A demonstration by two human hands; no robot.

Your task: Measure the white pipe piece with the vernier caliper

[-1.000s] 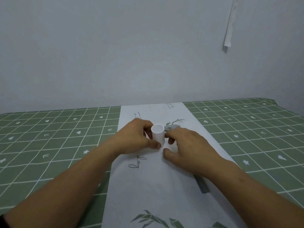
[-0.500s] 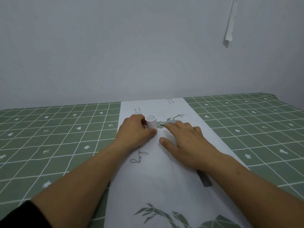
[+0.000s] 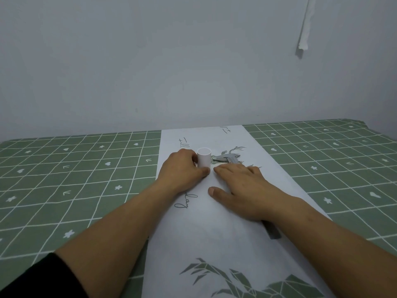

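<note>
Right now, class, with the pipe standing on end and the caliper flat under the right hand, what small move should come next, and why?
Probably close the right hand around the vernier caliper and lift it. It lies flat on the white runner, jaws beside the white pipe piece but not around it, while the left hand steadies the upright pipe.

Two hands in view — a left hand (image 3: 182, 168) and a right hand (image 3: 242, 188). One white pipe piece (image 3: 203, 157), one vernier caliper (image 3: 227, 158), one white paper runner (image 3: 202, 231) — all on one green checked tablecloth (image 3: 75, 179).
</note>
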